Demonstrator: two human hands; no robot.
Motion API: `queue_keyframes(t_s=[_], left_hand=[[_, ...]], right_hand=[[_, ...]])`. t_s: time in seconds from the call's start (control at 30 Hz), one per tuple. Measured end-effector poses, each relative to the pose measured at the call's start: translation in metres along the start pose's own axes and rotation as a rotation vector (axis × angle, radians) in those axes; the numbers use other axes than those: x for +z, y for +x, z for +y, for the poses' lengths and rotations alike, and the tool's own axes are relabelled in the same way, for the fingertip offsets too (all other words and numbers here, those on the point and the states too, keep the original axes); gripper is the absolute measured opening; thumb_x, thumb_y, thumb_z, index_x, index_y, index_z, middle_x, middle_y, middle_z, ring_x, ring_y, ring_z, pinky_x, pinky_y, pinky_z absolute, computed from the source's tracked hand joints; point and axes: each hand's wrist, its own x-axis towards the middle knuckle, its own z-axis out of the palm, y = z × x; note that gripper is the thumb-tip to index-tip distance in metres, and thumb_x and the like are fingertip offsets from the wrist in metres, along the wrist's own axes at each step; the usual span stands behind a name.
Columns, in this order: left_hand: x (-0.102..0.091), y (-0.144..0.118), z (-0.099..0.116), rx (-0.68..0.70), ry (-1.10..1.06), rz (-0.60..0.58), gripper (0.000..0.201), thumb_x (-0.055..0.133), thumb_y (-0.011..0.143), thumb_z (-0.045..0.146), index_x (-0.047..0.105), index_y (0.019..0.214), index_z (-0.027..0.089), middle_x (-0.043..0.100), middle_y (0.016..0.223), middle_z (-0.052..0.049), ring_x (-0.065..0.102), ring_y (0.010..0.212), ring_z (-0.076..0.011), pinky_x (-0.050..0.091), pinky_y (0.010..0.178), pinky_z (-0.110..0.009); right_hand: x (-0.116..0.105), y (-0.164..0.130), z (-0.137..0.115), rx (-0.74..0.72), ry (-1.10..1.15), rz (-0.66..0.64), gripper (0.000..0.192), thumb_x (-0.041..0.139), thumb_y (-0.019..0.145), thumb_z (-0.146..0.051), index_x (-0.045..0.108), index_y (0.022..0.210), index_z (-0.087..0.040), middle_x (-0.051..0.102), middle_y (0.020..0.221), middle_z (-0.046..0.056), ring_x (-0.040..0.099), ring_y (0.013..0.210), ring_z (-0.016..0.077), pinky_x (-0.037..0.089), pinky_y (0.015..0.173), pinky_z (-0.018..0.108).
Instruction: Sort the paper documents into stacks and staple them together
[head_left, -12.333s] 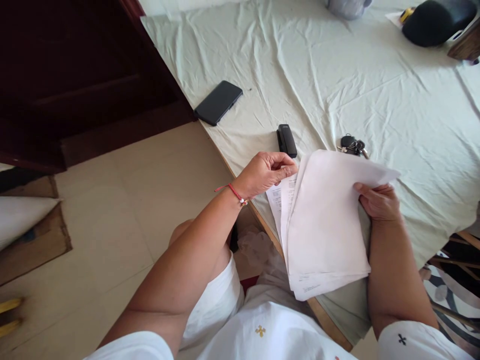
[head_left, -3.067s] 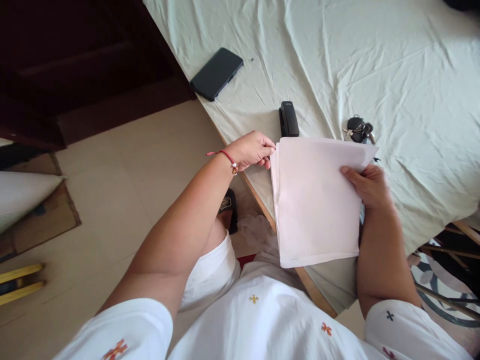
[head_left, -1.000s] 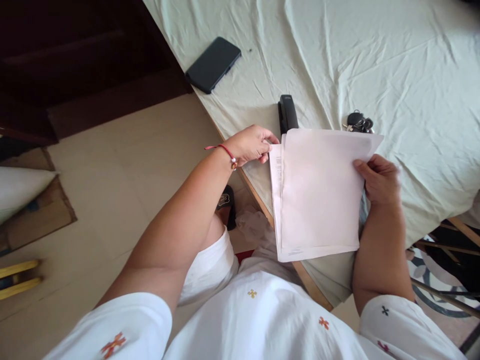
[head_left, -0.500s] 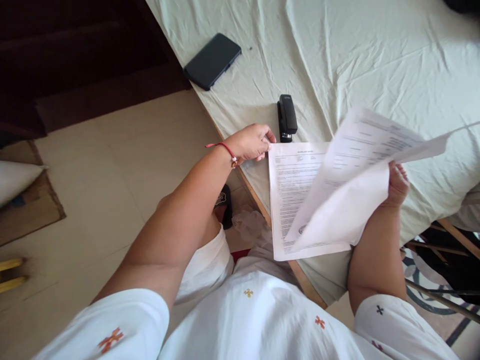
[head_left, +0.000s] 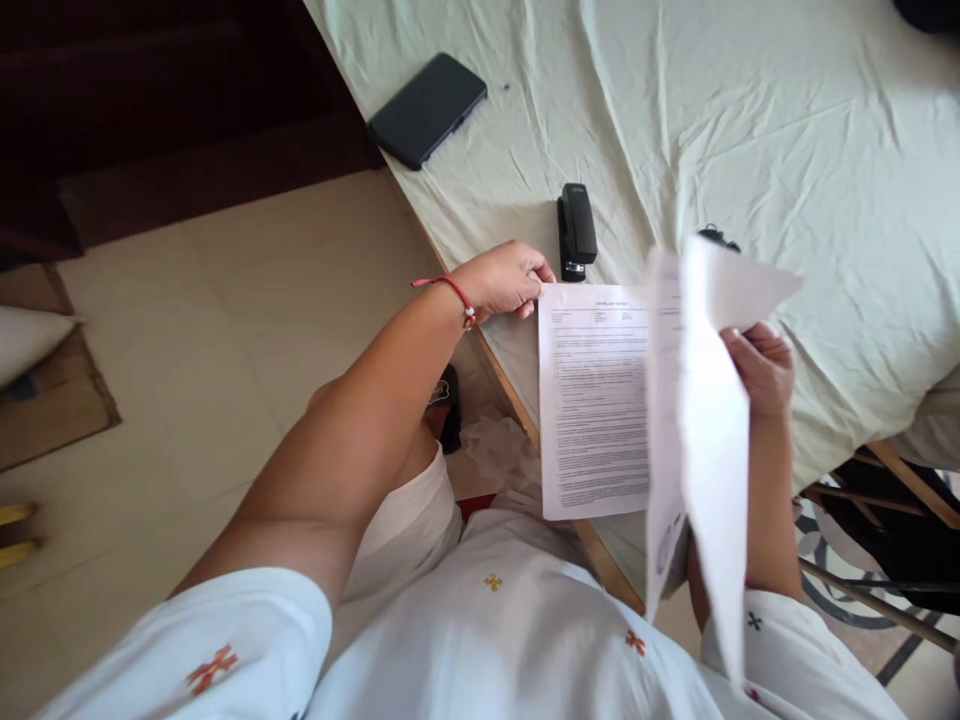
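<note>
A printed sheet (head_left: pixel 592 400) lies face up at the near edge of the cloth-covered table (head_left: pixel 750 130). My left hand (head_left: pixel 504 278), with a red thread bracelet at the wrist, pinches that sheet's top left corner. My right hand (head_left: pixel 759 366) grips a few white sheets (head_left: pixel 705 420) lifted almost on edge, hanging down over my right forearm. A black stapler (head_left: pixel 576 230) lies just beyond my left hand. A bunch of keys (head_left: pixel 716 237) peeks out behind the lifted sheets.
A dark phone (head_left: pixel 427 95) lies near the table's left edge. A dark wooden door (head_left: pixel 150 110) and tiled floor (head_left: pixel 225 330) are to the left. A sandal (head_left: pixel 450 415) and crumpled plastic (head_left: pixel 499 455) lie under the table. Chair legs (head_left: pixel 885 500) show at the right.
My right hand has lifted the upper sheets off the stack and turned them up on edge, baring the printed sheet. My left hand has stayed on the corner.
</note>
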Motion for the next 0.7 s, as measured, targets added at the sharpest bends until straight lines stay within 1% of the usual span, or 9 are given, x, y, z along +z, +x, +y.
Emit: queue_keyframes(t_s=[0.03, 0.1, 0.13, 0.17, 0.27, 0.4, 0.6, 0.7], left_hand=[[0.000, 0.001, -0.001, 0.005, -0.002, -0.006, 0.017, 0.060, 0.084, -0.006, 0.066, 0.079, 0.010, 0.057, 0.057, 0.000, 0.049, 0.045, -0.0066, 0.031, 0.054, -0.023], [-0.001, 0.003, -0.003, 0.007, -0.008, -0.013, 0.014, 0.063, 0.084, -0.002, 0.067, 0.080, 0.010, 0.057, 0.057, 0.000, 0.051, 0.046, -0.0074, 0.032, 0.054, -0.023], [-0.001, 0.003, -0.003, 0.004, -0.011, -0.016, 0.012, 0.064, 0.085, -0.001, 0.068, 0.080, 0.010, 0.058, 0.057, 0.000, 0.052, 0.046, -0.0074, 0.032, 0.053, -0.022], [-0.001, 0.003, -0.002, -0.001, -0.015, -0.018, 0.012, 0.064, 0.086, 0.000, 0.069, 0.081, 0.010, 0.058, 0.057, 0.000, 0.052, 0.046, -0.0072, 0.032, 0.053, -0.022], [0.000, 0.002, 0.002, 0.004, -0.032, -0.042, 0.012, 0.064, 0.087, 0.000, 0.070, 0.080, 0.008, 0.060, 0.060, -0.002, 0.053, 0.048, -0.0063, 0.032, 0.052, -0.021], [-0.001, 0.000, 0.005, 0.001, -0.071, -0.066, 0.017, 0.061, 0.088, -0.002, 0.072, 0.079, 0.007, 0.062, 0.061, -0.003, 0.054, 0.049, -0.0061, 0.032, 0.050, -0.020], [-0.001, 0.002, 0.002, -0.018, -0.166, -0.078, 0.021, 0.060, 0.084, -0.008, 0.071, 0.075, 0.007, 0.060, 0.064, -0.002, 0.040, 0.043, -0.0010, 0.027, 0.045, -0.018], [-0.001, 0.001, 0.004, -0.038, -0.170, -0.083, 0.022, 0.057, 0.085, -0.010, 0.070, 0.076, 0.006, 0.058, 0.065, -0.001, 0.039, 0.043, -0.0005, 0.026, 0.045, -0.018]], right_hand=[[0.007, -0.002, -0.002, 0.031, -0.206, 0.072, 0.020, 0.083, 0.074, -0.015, 0.079, 0.093, -0.020, 0.078, 0.083, 0.005, 0.069, 0.065, 0.0192, 0.056, 0.060, 0.031], [0.019, -0.003, -0.002, 0.083, -0.461, 0.144, 0.019, 0.086, 0.075, -0.025, 0.081, 0.093, -0.022, 0.079, 0.083, 0.003, 0.067, 0.063, 0.0171, 0.053, 0.059, 0.030], [0.022, -0.003, -0.001, 0.098, -0.546, 0.164, 0.020, 0.086, 0.075, -0.030, 0.081, 0.093, -0.024, 0.078, 0.083, 0.001, 0.065, 0.061, 0.0158, 0.051, 0.057, 0.029], [0.024, -0.002, 0.000, 0.101, -0.583, 0.167, 0.020, 0.086, 0.075, -0.033, 0.081, 0.093, -0.025, 0.078, 0.082, 0.000, 0.064, 0.060, 0.0149, 0.050, 0.056, 0.028], [0.022, 0.001, 0.004, 0.076, -0.634, 0.169, 0.019, 0.085, 0.076, -0.037, 0.080, 0.091, -0.028, 0.075, 0.079, -0.003, 0.060, 0.057, 0.0132, 0.048, 0.052, 0.026], [0.019, 0.002, 0.004, 0.078, -0.674, 0.170, 0.017, 0.085, 0.075, -0.039, 0.080, 0.088, -0.030, 0.074, 0.079, -0.003, 0.059, 0.057, 0.0136, 0.048, 0.049, 0.026], [0.018, 0.002, 0.004, 0.067, -0.679, 0.171, 0.019, 0.084, 0.074, -0.043, 0.079, 0.087, -0.031, 0.075, 0.078, -0.002, 0.060, 0.057, 0.0157, 0.052, 0.049, 0.029], [0.015, 0.004, 0.007, 0.046, -0.645, 0.163, 0.019, 0.084, 0.074, -0.043, 0.079, 0.085, -0.030, 0.074, 0.077, -0.002, 0.061, 0.057, 0.0159, 0.051, 0.049, 0.029]])
